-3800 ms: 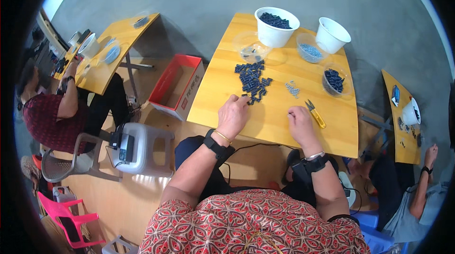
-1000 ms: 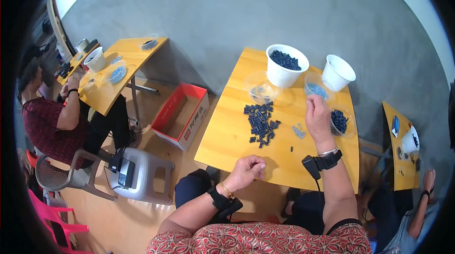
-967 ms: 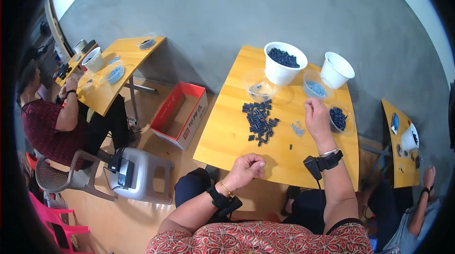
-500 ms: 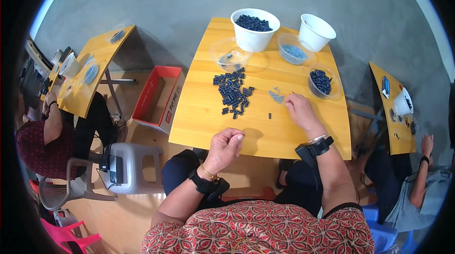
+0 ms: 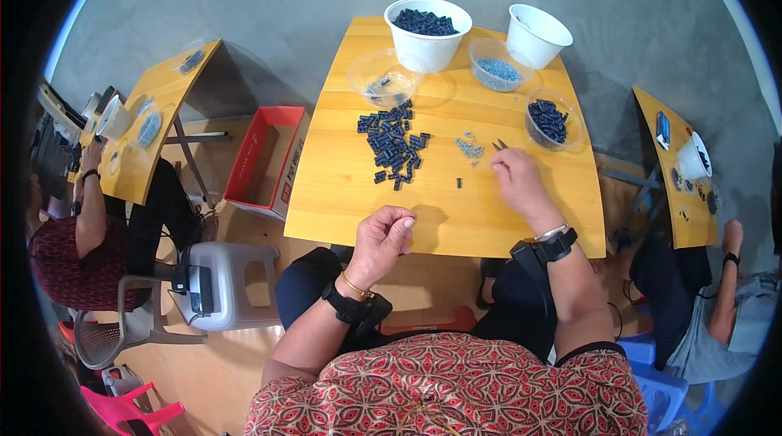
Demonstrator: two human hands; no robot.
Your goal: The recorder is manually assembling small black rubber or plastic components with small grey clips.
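My left hand (image 5: 381,242) is closed in a pinch over the table's near edge; a dark speck shows at its fingertips, too small to name. My right hand (image 5: 521,184) is closed at the right of the table, and two thin dark prongs (image 5: 499,145), like tweezer tips, stick out beyond its fingers. Beside them lies a small pile of grey screw-like pieces (image 5: 468,148). Left of that spreads a heap of small black blocks (image 5: 393,143). One small dark piece (image 5: 459,183) lies alone between my hands.
On the yellow table (image 5: 326,200) stand a white tub (image 5: 429,52) of black pieces, another white tub (image 5: 538,37), and clear bowls of blue-grey pieces (image 5: 498,70), black pieces (image 5: 548,120) and a few bits (image 5: 386,87). A red box (image 5: 265,159) sits left. People work at both sides.
The dark prongs now show beyond my right fingers. The grey pile's shape has shifted. My left hand stays pinched. The whole view has tilted slightly, so the table sits higher.
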